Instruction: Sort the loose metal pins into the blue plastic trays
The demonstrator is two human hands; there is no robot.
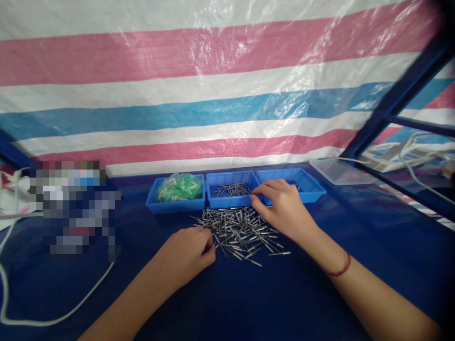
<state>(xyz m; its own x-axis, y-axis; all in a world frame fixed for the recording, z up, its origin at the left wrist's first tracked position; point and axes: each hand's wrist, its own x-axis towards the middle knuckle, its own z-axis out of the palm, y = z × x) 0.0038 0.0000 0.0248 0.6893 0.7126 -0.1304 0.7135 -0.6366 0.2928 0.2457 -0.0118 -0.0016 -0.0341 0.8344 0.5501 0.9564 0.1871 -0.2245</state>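
A loose pile of silvery blind rivets (245, 232) lies on the blue tabletop in front of three blue bins. My left hand (192, 251) is at the pile's left edge, fingers curled and thumb pressed in, with a bit of rivet showing at the fingertips. Over the right front corner of the middle bin (227, 202), my right hand (282, 208) has thumb and forefinger nearly together. Whatever is between them is too small to make out. More rivets (234, 189) lie inside that bin. The right bin (309, 187) is partly hidden by my right hand.
The left bin (177, 206) holds green and clear plastic bags (181, 187). A clear plastic lid (339, 171) lies at the back right. A white cable (71, 315) loops over the table's left side, near a blurred-out area. Behind hangs a striped plastic sheet (213, 109).
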